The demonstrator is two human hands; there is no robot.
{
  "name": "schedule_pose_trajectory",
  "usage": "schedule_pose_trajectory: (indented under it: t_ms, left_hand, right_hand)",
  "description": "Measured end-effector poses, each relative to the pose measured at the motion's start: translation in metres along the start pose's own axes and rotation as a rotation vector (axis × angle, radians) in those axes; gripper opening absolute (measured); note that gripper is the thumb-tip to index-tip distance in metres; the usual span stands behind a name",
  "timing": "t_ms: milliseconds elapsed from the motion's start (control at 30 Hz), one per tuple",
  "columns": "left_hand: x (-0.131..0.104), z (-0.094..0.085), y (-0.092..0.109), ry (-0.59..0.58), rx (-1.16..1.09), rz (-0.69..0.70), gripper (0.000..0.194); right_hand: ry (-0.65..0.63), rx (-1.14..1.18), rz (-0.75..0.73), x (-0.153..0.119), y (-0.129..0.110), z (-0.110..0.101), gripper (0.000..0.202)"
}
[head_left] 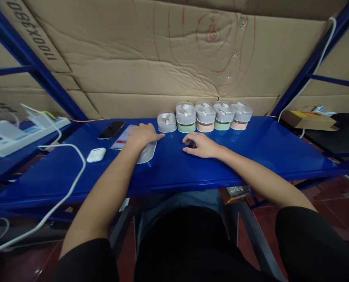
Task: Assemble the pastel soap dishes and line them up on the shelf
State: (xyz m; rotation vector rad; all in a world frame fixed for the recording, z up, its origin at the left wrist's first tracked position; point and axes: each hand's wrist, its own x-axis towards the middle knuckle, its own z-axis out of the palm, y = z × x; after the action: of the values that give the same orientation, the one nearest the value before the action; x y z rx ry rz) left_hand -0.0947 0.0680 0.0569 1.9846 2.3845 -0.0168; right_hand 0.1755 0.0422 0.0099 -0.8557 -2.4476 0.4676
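My left hand [142, 135] reaches over the blue shelf board, fingers stretched onto a phone or tablet with a lit screen [122, 139] and thumb pointing right. Partly under its wrist lies a clear plastic lid or tray [147, 154]; whether the hand touches it I cannot tell. My right hand [203, 145] rests on the blue surface, its fingers loosely curled and apart from the thumb, with nothing between them. Behind it stand stacked round-cornered boxes, with translucent grey tops [205, 112] over green [186, 127] and pink [206, 127] parts. A single grey translucent box [166, 122] sits left of them.
A dark phone [111, 130] and a white earbud case [96, 155] lie on the left. A white cable [74, 184] runs from a power strip [27, 135]. Cardboard [127, 58] closes the back between blue posts. An open carton [309, 120] sits at right.
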Motion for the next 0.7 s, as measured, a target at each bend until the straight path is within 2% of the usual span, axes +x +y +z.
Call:
schedule_pose_trajectory:
  t_ms: [100,200,333,400,467,533,633,700]
  left_hand:
    - [-0.013,-0.01,-0.006,0.023,0.029,-0.035,0.105]
    - [-0.022,-0.017,-0.013,-0.106,0.049,0.019,0.104]
    - [-0.03,-0.017,-0.012,-0.127,0.085,0.137,0.103]
    - [-0.034,-0.013,-0.007,-0.104,0.071,0.279,0.108]
    - [-0.039,-0.01,0.0,-0.077,-0.007,0.492,0.116]
    - [-0.043,-0.009,0.005,-0.045,-0.133,0.711,0.123]
    - [-0.046,-0.01,0.007,-0.057,-0.296,0.92,0.128]
    - [-0.044,-0.009,0.007,-0.083,-0.363,0.994,0.127]
  right_hand:
    - [-0.007,-0.009,0.003,0.0,0.0,-0.001,0.024]
    - [-0.018,-0.014,0.004,0.001,0.0,-0.002,0.024]
    - [0.002,-0.038,0.019,0.001,-0.002,-0.004,0.022]
    - [0.066,-0.062,0.037,0.0,-0.004,-0.007,0.024]
    - [0.155,-0.072,0.035,0.0,-0.005,-0.013,0.036]
    - [0.197,-0.06,-0.001,-0.002,-0.005,-0.019,0.061]
    - [0.14,-0.039,-0.067,-0.003,-0.003,-0.025,0.103]
    - [0.086,-0.04,-0.077,-0.004,-0.002,-0.026,0.115]
